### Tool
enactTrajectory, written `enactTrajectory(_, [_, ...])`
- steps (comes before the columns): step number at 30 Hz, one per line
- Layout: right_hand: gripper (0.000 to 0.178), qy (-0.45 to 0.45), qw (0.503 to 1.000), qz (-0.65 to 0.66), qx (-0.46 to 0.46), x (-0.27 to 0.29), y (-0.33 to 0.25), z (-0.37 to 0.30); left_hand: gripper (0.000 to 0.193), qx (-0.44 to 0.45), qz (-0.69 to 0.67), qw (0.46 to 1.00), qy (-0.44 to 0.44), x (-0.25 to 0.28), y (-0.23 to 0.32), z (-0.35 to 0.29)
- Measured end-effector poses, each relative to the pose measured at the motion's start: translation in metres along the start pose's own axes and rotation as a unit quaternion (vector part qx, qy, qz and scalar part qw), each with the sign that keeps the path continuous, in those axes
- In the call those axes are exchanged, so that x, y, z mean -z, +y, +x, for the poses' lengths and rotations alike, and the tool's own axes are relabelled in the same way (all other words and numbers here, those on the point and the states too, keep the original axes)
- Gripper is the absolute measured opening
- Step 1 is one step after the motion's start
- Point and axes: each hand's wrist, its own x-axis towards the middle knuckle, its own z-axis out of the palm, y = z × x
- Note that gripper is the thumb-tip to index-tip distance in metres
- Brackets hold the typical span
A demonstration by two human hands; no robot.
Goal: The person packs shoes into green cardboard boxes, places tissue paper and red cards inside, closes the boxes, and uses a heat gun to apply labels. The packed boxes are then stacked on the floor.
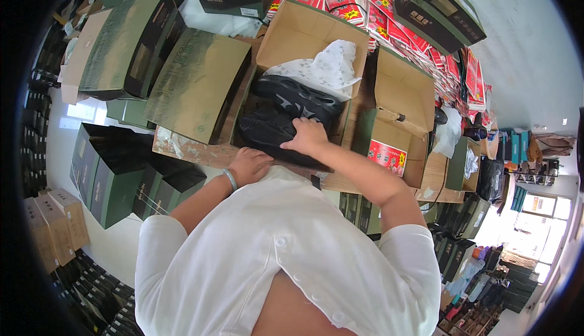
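Note:
A pair of black sneakers lies in an open shoe box in front of me. The far sneaker shows its side, and the near sneaker lies closest to my body. My right hand grips the near sneaker at its right end, thumb towards me and fingers over it. Printed white tissue paper is folded back against the raised lid. At the near left edge of the box, my left hand rests with fingers stretched out, holding nothing. The box's near wall is mostly hidden by the sneaker and my hands.
Closed green shoe boxes stand at the left. Right of me, another open box holds a red printed card. Stacks of red printed packets line the back. Green paper bags stand below the wooden table.

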Motion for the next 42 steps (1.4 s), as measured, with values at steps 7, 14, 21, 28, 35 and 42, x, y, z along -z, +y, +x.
enactTrajectory(7, [0.057,0.085,0.993,-0.071,0.050,-0.072,-0.007,-0.011,0.033,-0.003,0.010,1.000,-0.014,-0.001,0.001,0.001])
enactTrajectory(14, [0.069,0.145,0.986,0.044,0.063,-0.080,0.007,-0.011,0.025,0.006,-0.029,0.998,0.055,-0.002,0.002,0.012])
enactTrajectory(21, [0.017,0.395,0.892,0.215,-0.047,0.010,0.116,-0.077,0.031,0.096,0.023,0.981,0.168,0.003,0.015,0.045])
enactTrajectory(28, [0.086,-0.011,0.946,-0.119,-0.300,-0.071,0.319,-0.139,0.043,0.077,0.191,0.958,0.202,-0.021,0.022,0.078])
enactTrajectory(35, [0.071,-0.064,0.953,-0.155,-0.254,-0.089,0.353,-0.129,0.039,0.121,0.204,0.954,0.184,-0.023,0.020,0.077])
enactTrajectory(42, [0.024,0.209,0.954,0.104,-0.188,-0.015,0.380,-0.170,0.038,0.121,0.229,0.944,0.204,-0.028,0.021,0.078])
